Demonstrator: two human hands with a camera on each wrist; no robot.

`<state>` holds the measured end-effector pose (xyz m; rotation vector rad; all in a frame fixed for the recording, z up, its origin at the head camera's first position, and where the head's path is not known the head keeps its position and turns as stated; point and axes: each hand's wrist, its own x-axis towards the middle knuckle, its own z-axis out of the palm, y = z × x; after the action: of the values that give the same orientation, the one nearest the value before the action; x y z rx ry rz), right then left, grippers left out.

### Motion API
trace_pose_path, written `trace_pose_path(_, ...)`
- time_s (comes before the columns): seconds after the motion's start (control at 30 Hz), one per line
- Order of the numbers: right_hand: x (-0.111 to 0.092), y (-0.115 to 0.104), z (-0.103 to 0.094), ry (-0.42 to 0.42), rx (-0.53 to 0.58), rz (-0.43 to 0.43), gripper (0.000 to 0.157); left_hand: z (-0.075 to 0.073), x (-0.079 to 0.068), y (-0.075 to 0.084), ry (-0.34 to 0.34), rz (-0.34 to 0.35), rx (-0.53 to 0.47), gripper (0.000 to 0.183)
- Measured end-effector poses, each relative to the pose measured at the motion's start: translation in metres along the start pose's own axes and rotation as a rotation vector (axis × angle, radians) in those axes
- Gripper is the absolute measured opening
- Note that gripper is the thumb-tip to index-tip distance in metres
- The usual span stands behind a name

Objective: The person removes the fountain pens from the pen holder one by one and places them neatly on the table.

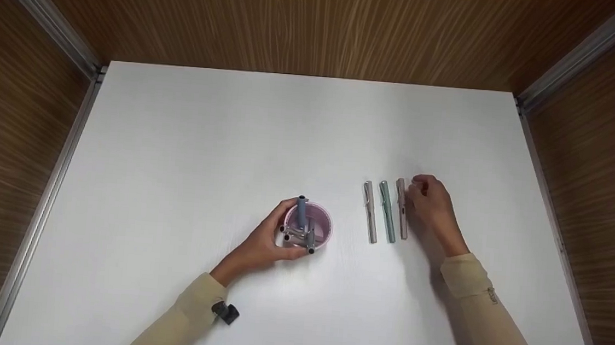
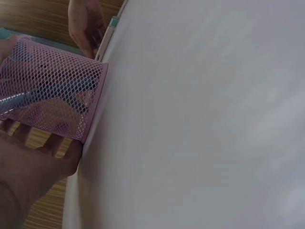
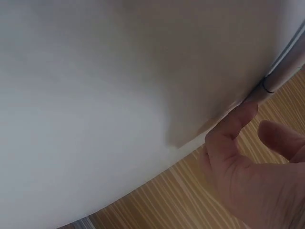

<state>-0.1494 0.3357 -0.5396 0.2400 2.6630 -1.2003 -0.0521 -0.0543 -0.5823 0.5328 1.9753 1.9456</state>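
My left hand (image 1: 266, 240) grips a pink mesh pen cup (image 1: 326, 215) from its left side, fingers and thumb around the wall. Several pens stand in the cup, among them a blue pen (image 1: 301, 211) leaning at the far rim; in the left wrist view the mesh (image 2: 57, 62) shows them inside. To the right lie a beige pen (image 1: 370, 210), a mint green pen (image 1: 387, 211) and a pinkish pen (image 1: 401, 210), side by side. Beside the pinkish pen is my right hand (image 1: 433, 203). In the right wrist view its index fingertip is right at a pen (image 3: 283, 71), thumb apart.
All of this is on a white table (image 1: 206, 131). Brown wood-grain panels (image 1: 319, 25) rise at the back and both sides, with metal rails along the corners. A small black clip (image 1: 225, 312) sits on the left sleeve.
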Motion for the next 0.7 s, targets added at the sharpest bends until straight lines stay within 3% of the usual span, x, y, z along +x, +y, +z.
trace_pose_path(0.2, -0.015, -0.002, -0.002, 0.072, 0.069, -0.048, 0.046, 0.000, -0.001, 0.001, -0.005, -0.003, -0.004, 0.098)
trace_pose_path(0.5, -0.032, -0.009, 0.007, 0.127, 0.198, -0.180, 0.038, -0.001, -0.002, 0.002, -0.015, 0.014, 0.039, 0.097)
trace_pose_path(0.7, -0.046, -0.018, 0.014, 0.167, 0.255, -0.224, 0.032, 0.000, -0.001, 0.000, -0.017, 0.022, 0.038, 0.096)
